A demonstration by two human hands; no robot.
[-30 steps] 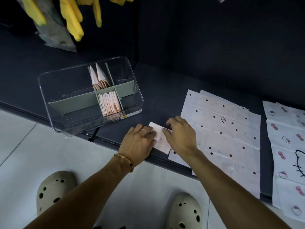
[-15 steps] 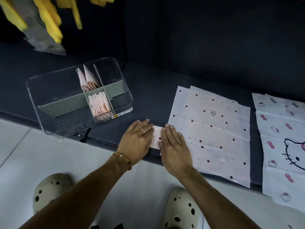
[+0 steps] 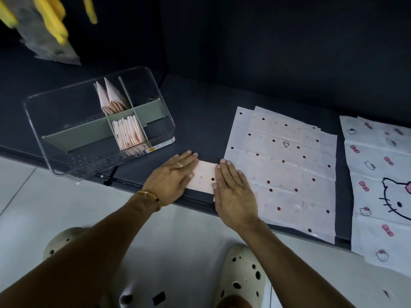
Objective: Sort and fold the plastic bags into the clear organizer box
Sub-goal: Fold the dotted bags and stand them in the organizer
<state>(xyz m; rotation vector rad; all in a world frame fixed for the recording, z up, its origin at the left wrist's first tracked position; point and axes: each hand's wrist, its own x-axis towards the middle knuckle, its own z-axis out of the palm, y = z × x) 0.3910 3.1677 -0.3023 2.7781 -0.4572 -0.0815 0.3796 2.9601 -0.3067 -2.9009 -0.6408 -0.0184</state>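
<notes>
Plastic bag being folded (image 3: 204,177): 1 small pale strip w/ dots, lying flat at near edge of dark table (image 3: 200,112), between both hands. Left hand (image 3: 172,177) flat on its left end, fingers straight & together, palm down, ring on one finger, bead bracelet (image 3: 151,196) at wrist. Right hand (image 3: 233,192) flat on its right end, fingers straight, pressing down; neither hand grips.

Clear organizer box (image 3: 97,121): 1, on table far-left of hands, near edge overhanging table a bit. Green dividers (image 3: 89,133) split it into compartments. Far middle compartment: 2 folded triangle bags (image 3: 111,96) standing upright. Near middle compartment: row of folded bags (image 3: 127,132) on edge, approx 7, exact count can't tell. Other compartments look bare.

Unfolded bags: dotted stack (image 3: 282,165) right of hands, several sheets overlapped, count can't tell, right hand's heel over its near-left corner. Cat-print stack (image 3: 378,185) further right, just beside it, hanging past table edge.

Surroundings: dark wall behind table, pale tiled floor (image 3: 33,196) near. 2 cream clog shoes (image 3: 242,276) below. Yellow gloves (image 3: 53,21) + grey item hang top-left, blurred.
</notes>
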